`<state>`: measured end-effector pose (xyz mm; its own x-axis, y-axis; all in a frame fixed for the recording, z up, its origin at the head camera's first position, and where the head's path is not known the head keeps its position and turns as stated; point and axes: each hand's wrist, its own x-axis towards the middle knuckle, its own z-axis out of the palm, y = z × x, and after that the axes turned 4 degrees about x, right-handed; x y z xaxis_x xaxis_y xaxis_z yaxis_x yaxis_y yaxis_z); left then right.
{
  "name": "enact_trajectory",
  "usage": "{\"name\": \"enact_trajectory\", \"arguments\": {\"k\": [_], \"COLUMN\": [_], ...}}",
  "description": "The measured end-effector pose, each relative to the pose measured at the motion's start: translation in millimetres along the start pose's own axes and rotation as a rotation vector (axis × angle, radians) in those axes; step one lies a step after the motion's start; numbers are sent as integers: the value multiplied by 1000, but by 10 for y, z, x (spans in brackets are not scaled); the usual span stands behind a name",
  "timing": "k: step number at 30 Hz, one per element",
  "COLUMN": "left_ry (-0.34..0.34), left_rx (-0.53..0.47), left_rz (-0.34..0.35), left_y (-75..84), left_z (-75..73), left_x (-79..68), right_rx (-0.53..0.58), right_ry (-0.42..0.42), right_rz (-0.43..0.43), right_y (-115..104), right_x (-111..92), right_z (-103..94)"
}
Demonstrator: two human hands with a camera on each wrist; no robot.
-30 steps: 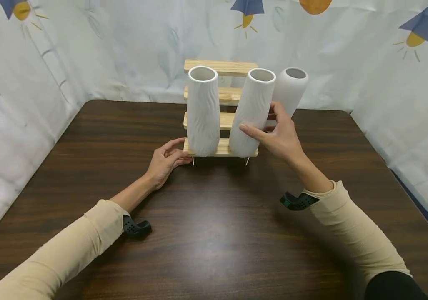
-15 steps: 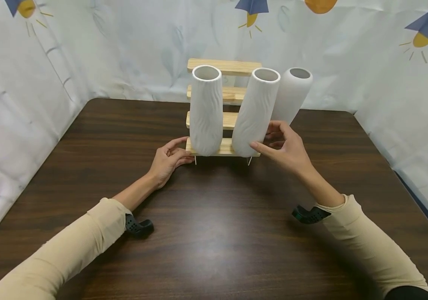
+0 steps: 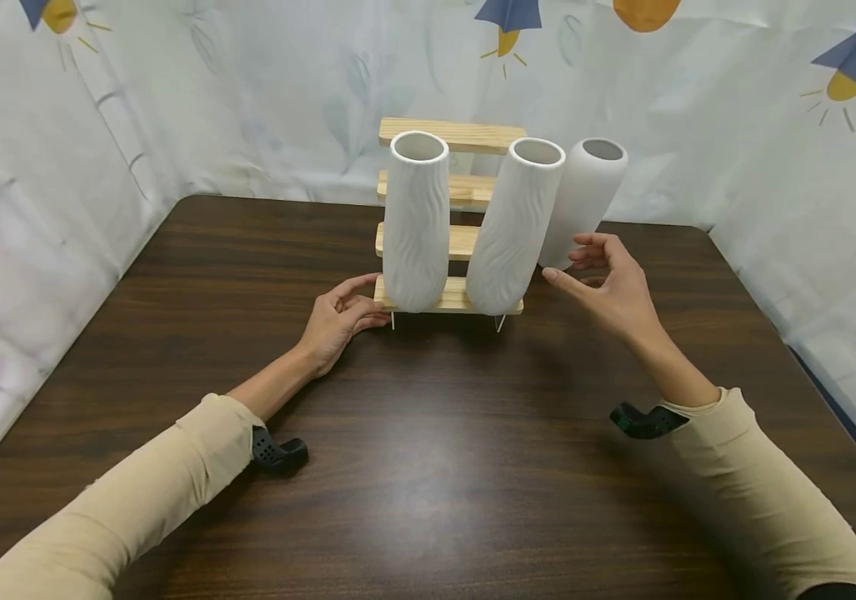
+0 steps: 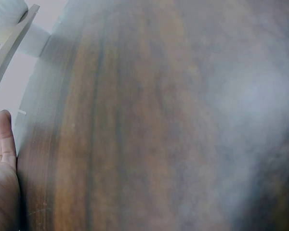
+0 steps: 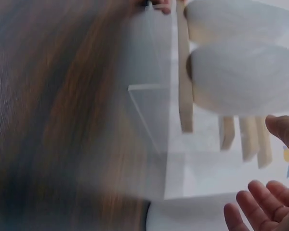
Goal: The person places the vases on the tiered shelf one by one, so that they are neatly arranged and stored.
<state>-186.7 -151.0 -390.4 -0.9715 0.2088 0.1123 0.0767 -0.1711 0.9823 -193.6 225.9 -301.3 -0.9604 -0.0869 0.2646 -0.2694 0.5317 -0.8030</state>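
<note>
A stepped wooden rack (image 3: 453, 133) stands on the table, to the right of the left hand (image 3: 337, 325) and to the left of the right hand (image 3: 618, 292). It has four pale slats, and thin legs (image 3: 503, 323) show under the lowest slat (image 3: 455, 292). Two white vases with wavy relief stand on that slat: the left vase (image 3: 416, 229), nearer the left hand, looks nearly upright, while the right vase (image 3: 513, 229), nearer the right hand, slants rightward in the head view. A third, smoother rear vase (image 3: 585, 200) stands on the table beyond the right hand's fingertips, beside the rack.

The left hand pinches the near end of the lowest slat between thumb and forefinger; its left wrist view shows two other fingers lying straight, side by side. The right hand holds nothing: its thumb and fingers are spread well apart, the thumb clear of the right vase. Its fingertips overlap the rear vase in the head view, and I cannot tell whether they touch it.

Below both hands spreads the dark wood-grain table (image 3: 412, 475). Each forearm wears a beige sleeve (image 3: 120, 492), with a black wrist device (image 3: 277, 454) at the cuff. Beyond the hands hangs a pale printed curtain (image 3: 270, 108).
</note>
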Motion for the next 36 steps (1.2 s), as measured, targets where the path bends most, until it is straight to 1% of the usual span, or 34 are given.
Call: {"name": "enact_trajectory", "arguments": {"k": [5,11,17,20,26,36], "left_ry": [-1,-1,0,-1,2,3], "left_rx": [-4,-4,0,0,4,6], "left_rz": [-6,-9,-7,-5,-11,-7], "left_y": [-8,-7,2,7,11,14], "left_z": [-3,5,13,15,14,4], "left_x": [-1,-12,-11,-13,-16,-19], "right_rx": [-47,-53,-80,-87,-99,-101], "right_ry": [68,173,234,250,251,269], "right_rz": [15,33,57,83,139,138], "right_y": [120,220,262,261,244,241], "right_x": [136,307,436,490,602,825], "right_z": [-58,-96,-124,-137,-146,-101]}}
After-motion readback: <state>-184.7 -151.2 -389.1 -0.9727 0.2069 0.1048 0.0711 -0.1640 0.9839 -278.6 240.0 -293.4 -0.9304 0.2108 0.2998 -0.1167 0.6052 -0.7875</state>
